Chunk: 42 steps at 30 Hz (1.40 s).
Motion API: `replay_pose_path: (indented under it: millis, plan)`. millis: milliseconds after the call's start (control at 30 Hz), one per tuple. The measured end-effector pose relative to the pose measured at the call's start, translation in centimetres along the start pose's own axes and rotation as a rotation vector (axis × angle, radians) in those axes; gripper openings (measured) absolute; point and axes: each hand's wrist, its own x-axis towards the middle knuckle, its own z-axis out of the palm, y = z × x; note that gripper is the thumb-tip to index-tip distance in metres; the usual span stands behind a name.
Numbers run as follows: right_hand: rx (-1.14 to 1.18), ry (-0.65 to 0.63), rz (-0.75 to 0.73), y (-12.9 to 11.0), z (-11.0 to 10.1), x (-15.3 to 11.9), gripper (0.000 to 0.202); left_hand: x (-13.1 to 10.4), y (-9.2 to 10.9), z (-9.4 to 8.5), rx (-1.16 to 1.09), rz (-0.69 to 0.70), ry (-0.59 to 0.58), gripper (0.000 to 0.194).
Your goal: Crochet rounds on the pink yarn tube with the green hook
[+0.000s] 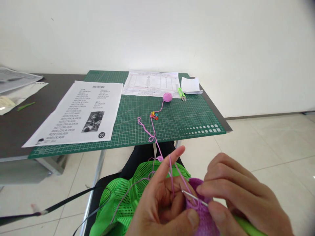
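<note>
My left hand [167, 200] pinches the edge of a purple crochet piece [203, 214] between thumb and fingers. Its index finger points up, with pink yarn [182, 177] looped over it. My right hand [236, 193] grips a crochet hook [193, 196] with a green handle, partly hidden by the palm. The hook's silver shaft runs through a stitch at the top of the piece, its tip close to the yarn. From the piece the yarn leads towards my lap and the table, where a small pink yarn ball [167, 97] lies.
A green cutting mat [133, 111] covers the table, bearing a printed pattern sheet [81, 114], a form [150, 84], green thread snips [181, 94], a white paper stack [190, 86] and several coloured stitch markers [154, 115]. Green mesh fabric [118, 196] lies over my lap; a black strap [56, 205] hangs left.
</note>
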Motion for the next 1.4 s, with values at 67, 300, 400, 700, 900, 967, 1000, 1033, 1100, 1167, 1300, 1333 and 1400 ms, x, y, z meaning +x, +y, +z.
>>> replay_pose_path:
  millis: [67, 300, 400, 700, 900, 967, 1000, 1033, 1100, 1167, 1300, 1333, 1400]
  plan:
    - [0.005, -0.015, 0.019, 0.0, 0.1, 0.1, 0.021, 0.0, -0.1, 0.0, 0.012, 0.003, 0.001, 0.073]
    - [-0.106, 0.048, 0.045, -0.3, 0.9, 0.5, 0.03, 0.5, -0.8, 1.1, 0.018, 0.124, 0.166, 0.067]
    - [-0.202, 0.115, 0.0, -0.1, 1.5, 0.4, 0.033, 0.8, -1.4, 1.7, 0.009, 0.157, 0.285, 0.068]
    - [-0.261, 0.295, -0.109, 1.6, 3.8, -0.1, 0.031, 1.5, -2.9, 1.6, 0.153, 0.323, 0.428, 0.071]
    - [-0.169, 0.192, -0.171, 1.4, 2.2, -0.5, 0.035, 1.3, -1.0, 0.2, -0.102, 0.102, 0.112, 0.069]
    - [-0.116, 0.17, -0.148, 1.0, 1.6, -0.3, 0.036, 1.1, -0.6, 0.0, -0.118, 0.083, 0.037, 0.069]
    - [-0.085, 0.166, -0.133, 0.8, 1.4, -0.3, 0.037, 1.1, -0.4, 0.0, -0.123, 0.075, 0.008, 0.068]
    - [-0.049, 0.158, -0.121, 0.6, 1.2, -0.2, 0.038, 1.1, -0.3, -0.1, -0.128, 0.066, -0.017, 0.068]
    - [0.026, 0.145, -0.11, 0.4, 0.8, -0.2, 0.038, 1.1, 0.0, -0.1, -0.137, 0.039, -0.049, 0.068]
    - [0.08, 0.112, -0.075, 0.2, 0.5, -0.2, 0.036, 1.1, 0.1, -0.2, -0.149, 0.013, -0.061, 0.069]
    - [0.17, 0.159, 0.089, -0.1, 0.3, -0.5, 0.037, 0.9, 0.2, -0.3, -0.183, -0.026, -0.062, 0.07]
    - [0.202, 0.176, 0.119, -0.1, 0.4, -0.6, 0.038, 0.9, 0.1, -0.3, -0.186, -0.031, -0.058, 0.07]
    - [0.275, 0.18, 0.147, -0.1, 0.5, -0.8, 0.041, 0.8, 0.0, -0.3, -0.182, -0.038, -0.053, 0.07]
